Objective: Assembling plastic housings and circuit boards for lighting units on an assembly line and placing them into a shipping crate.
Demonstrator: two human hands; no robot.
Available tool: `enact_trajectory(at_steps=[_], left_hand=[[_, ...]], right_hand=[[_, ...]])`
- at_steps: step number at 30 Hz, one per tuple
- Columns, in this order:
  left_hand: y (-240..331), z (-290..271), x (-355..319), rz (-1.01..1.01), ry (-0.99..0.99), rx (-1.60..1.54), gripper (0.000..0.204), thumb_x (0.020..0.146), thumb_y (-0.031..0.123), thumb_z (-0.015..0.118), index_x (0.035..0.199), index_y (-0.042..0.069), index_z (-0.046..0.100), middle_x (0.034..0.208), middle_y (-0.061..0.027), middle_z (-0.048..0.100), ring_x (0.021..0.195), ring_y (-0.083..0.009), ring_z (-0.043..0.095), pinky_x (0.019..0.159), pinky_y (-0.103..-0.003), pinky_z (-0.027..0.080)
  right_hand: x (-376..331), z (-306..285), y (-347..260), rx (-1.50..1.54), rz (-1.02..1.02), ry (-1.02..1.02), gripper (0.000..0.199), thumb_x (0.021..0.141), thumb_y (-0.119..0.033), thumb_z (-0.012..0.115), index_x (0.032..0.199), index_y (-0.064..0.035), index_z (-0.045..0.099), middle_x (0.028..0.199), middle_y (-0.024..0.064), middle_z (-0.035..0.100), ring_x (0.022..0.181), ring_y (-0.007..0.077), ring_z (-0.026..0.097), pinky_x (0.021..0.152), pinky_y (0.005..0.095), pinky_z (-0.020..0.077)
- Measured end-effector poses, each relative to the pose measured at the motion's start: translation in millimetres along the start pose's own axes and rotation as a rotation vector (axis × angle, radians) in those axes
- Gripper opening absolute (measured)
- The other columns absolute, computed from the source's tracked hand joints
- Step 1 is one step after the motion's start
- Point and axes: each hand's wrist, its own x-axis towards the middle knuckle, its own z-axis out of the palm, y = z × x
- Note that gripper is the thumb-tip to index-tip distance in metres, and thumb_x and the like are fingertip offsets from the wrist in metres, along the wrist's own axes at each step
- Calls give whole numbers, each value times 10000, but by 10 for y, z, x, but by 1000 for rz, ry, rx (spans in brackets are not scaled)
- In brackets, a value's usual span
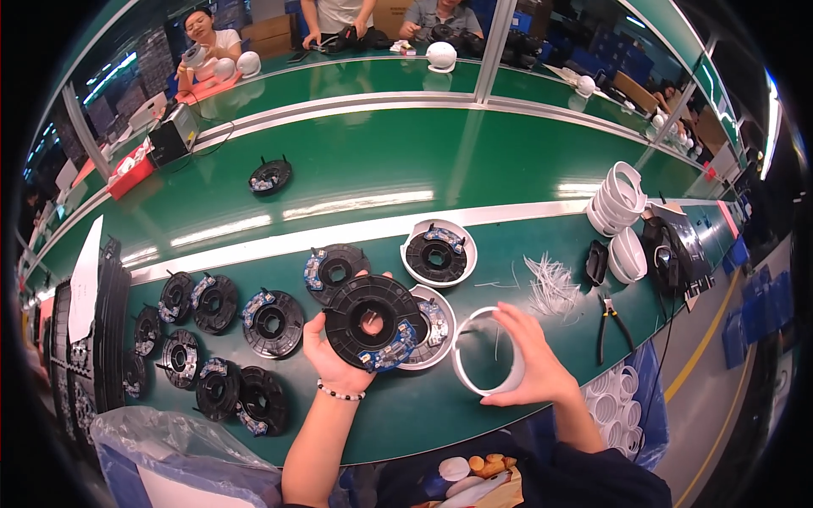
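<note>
My left hand [337, 366] is closed on a round black plastic disc [349, 311] with a central hole and a blue circuit board [394, 349] along its lower right edge. In my right hand [544, 362] is a white ring [462, 371], gripped by its right side between thumb and fingers. The two parts are apart, above the table. Partly hidden behind the black disc, a white round shell [449, 309] holds another circuit board. Just beyond it, a second white shell [472, 264] contains a black disc [423, 264].
Several black discs [273, 323] lie at left, near stacked black trays [110, 313]. White cable ties [552, 286], pliers [610, 328] and stacked white shells [616, 203] are at right. A bin of white rings [611, 406] stands below. Across the green conveyor [373, 161], other people sit working.
</note>
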Motion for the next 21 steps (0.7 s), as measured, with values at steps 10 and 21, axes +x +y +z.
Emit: enact_trajectory(at_steps=[10, 21], left_hand=[[-242, 84, -121, 286, 177, 87, 574, 820, 474, 319, 1142, 28, 481, 1088, -102, 542, 1003, -240, 505, 894, -362, 383], [-67, 62, -122, -29, -135, 378, 686, 711, 293, 366, 1316, 0, 226, 1310, -158, 327, 1205, -283, 336, 1005, -416, 263]], right_hand=[[511, 739, -508, 967, -70, 258, 1090, 543, -189, 810, 1341, -6, 91, 1363, 159, 166, 1228, 247, 287, 988, 364, 282], [844, 423, -404, 370, -355, 338, 1039, 482, -307, 805, 1300, 4, 245, 1353, 238, 217, 1241, 357, 228, 997, 441, 226]])
